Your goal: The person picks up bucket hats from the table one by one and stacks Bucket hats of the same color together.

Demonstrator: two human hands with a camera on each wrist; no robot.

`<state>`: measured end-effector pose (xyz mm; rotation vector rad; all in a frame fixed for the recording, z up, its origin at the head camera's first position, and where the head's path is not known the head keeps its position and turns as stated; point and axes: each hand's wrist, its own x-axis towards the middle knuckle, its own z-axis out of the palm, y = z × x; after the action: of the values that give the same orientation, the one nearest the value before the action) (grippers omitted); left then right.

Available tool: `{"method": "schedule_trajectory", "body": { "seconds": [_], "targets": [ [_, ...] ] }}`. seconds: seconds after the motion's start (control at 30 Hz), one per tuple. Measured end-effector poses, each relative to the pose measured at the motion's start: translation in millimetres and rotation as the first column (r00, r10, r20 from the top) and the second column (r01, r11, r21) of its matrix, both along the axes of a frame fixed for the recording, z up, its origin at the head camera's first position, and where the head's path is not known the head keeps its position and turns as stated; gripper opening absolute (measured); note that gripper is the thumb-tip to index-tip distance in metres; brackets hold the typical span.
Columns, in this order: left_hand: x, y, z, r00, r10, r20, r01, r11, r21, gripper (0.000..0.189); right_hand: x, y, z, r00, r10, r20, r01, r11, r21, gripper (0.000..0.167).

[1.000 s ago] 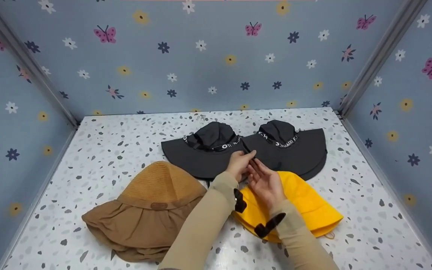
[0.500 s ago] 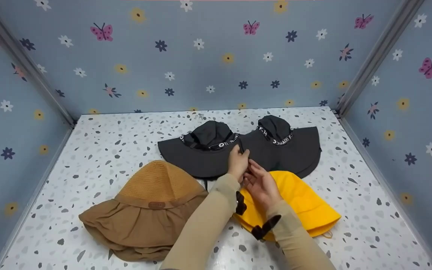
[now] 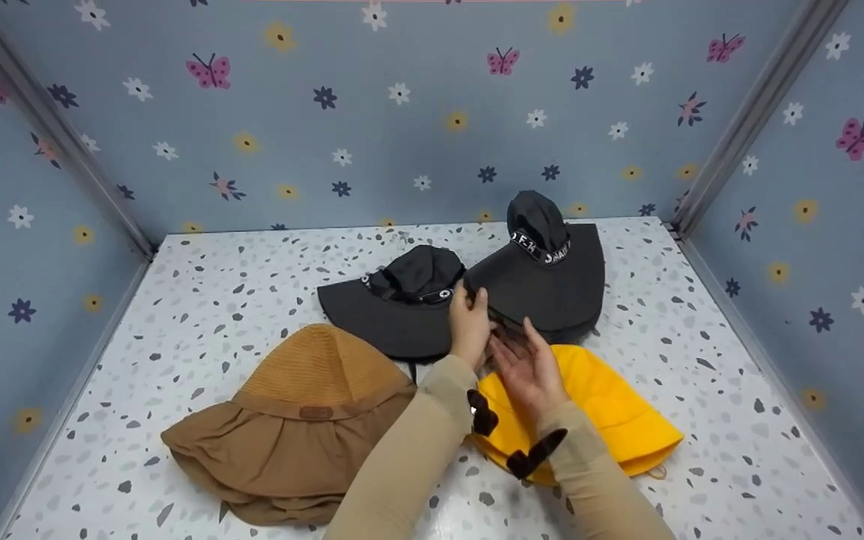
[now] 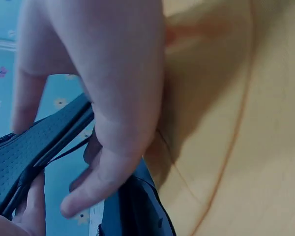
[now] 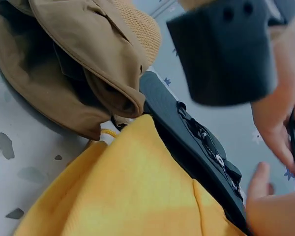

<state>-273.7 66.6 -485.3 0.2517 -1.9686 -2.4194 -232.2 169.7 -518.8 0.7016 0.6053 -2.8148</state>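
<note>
My left hand (image 3: 471,324) grips the left edge of a dark grey wide-brimmed hat (image 3: 544,289), thumb on one side of the brim. That hat is tilted up, its small crown with white lettering pointing to the back. My right hand (image 3: 531,375) lies palm up beneath the brim's near edge, fingers extended, thumb tip overlapping the brim. In the left wrist view, the brim (image 4: 37,142) runs between both hands, with a thin dark cord beside it. A yellow bucket hat (image 3: 612,412) lies under my right wrist.
A second dark grey hat (image 3: 394,322) lies flat to the left of my left hand. A brown hat with a woven crown (image 3: 312,375) sits at front left, close to my left forearm. Patterned walls (image 3: 402,127) enclose the speckled table (image 3: 207,300) at back and sides.
The right-hand dark grey hat has been raised and tilted, its crown going up and back, its brim shifting left off the other grey hat. My left hand has moved slightly left; the other hats stay put.
</note>
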Motion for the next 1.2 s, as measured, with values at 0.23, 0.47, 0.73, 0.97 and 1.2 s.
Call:
{"method": "schedule_trajectory", "body": {
  "seconds": [0.23,0.47,0.73,0.97,1.2],
  "targets": [
    [8.1,-13.3,-1.2,1.0,0.009,0.007,-0.011,0.964,0.264,0.055,-4.0,16.9,2.0,0.996,-0.075,-0.054,0.067,0.99,-0.123,0.072],
    [12.5,-34.5,-2.0,1.0,-0.01,-0.006,0.012,0.955,0.297,0.056,-5.3,28.9,5.6,0.992,-0.114,-0.05,0.1,0.968,-0.229,0.057],
    [8.1,-55.0,4.5,1.0,0.01,-0.014,-0.005,0.951,0.311,0.066,-7.0,38.7,15.9,0.985,-0.159,-0.062,0.147,0.975,-0.165,0.038],
    [6.1,-65.5,7.6,0.999,0.025,0.037,-0.037,0.926,0.375,0.056,-5.0,40.0,19.1,0.982,-0.166,-0.094,0.156,0.982,-0.11,0.054],
    [5.8,-68.2,9.0,0.995,0.055,0.08,-0.085,0.893,0.443,0.056,-0.9,37.5,22.4,0.98,-0.172,-0.099,0.164,0.983,-0.081,0.064]
  ]
}}
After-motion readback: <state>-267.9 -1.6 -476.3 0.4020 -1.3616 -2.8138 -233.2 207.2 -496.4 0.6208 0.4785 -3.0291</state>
